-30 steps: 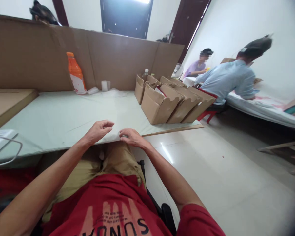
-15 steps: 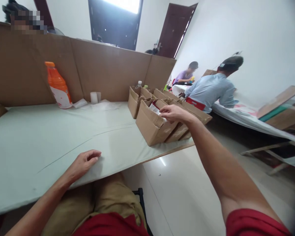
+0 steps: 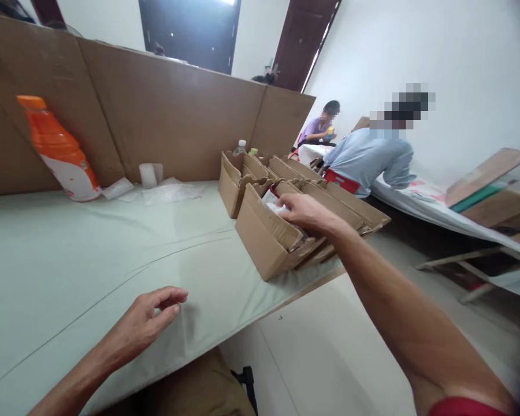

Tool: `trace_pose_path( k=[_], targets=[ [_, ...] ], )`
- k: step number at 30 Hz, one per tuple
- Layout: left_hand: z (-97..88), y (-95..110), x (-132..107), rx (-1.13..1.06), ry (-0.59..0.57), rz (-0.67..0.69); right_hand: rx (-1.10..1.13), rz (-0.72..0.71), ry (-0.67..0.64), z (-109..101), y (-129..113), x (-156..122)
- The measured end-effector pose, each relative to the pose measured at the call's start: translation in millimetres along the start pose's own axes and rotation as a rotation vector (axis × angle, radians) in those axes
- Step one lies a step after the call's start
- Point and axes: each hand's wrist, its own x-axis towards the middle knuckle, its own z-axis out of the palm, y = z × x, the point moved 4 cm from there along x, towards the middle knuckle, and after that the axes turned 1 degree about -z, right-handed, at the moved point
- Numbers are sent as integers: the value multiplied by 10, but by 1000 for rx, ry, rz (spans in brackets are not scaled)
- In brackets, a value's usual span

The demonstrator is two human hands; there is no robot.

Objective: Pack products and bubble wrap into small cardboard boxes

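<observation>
My right hand [image 3: 303, 211] reaches down into the nearest open cardboard box [image 3: 260, 245], its fingers curled inward. At its fingertips lies a whitish plastic packet [image 3: 272, 202]; the fingers partly cover it, and what they grip cannot be made out. Over the table's near side, my left hand [image 3: 149, 318] hovers with thumb and fingers apart, holding nothing. More cardboard boxes [image 3: 231, 188] stand close together behind and beside the nearest one. A clear bottle with a white cap [image 3: 241, 147] pokes up behind them.
An orange bottle [image 3: 63, 153] leans by a cardboard partition [image 3: 177, 110] along the table's back. Near it lie a small white roll [image 3: 148, 175] and clear plastic wrap [image 3: 171, 192]. Two people sit at another table [image 3: 433, 199] to the right. The green-covered table [image 3: 112, 242] ends before my lap.
My right hand has sunk slightly deeper into the box. My left hand has lifted a little and its fingers have spread. The camera view has shifted closer and turned right.
</observation>
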Motion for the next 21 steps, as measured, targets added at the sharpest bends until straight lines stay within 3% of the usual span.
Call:
trace_pose_path(
  k=[4, 6, 7, 9, 11, 12, 14, 17, 19, 21],
  targets=[
    [91, 397, 105, -151, -24, 67, 194, 30, 369, -491, -128, -489],
    [228, 653, 158, -366, -48, 126, 279, -63, 518, -541, -387, -774],
    [318, 773, 180, -491, -72, 155, 291, -159, 519, -495, -564, -892],
    [498, 941, 213, -712, -113, 184, 296, -416, 357, -311, -935, -1063],
    [612, 961, 240, -838, -99, 143, 338, -663, 137, -162, -1159, -1161],
    [626, 912, 252, -865, -65, 101, 377, -708, 80, -152, -1152, -1159],
    [568, 731, 263, -871, 28, 6, 452, -589, 127, -257, -865, -1018],
    [384, 419, 247, -828, 117, -103, 372, -126, 339, -461, 22, -623],
    [287, 279, 226, -805, 142, -141, 230, 98, 270, -434, 582, -364],
    [250, 215, 212, -797, 152, -151, 103, 189, 116, -302, 947, -180]
  ],
)
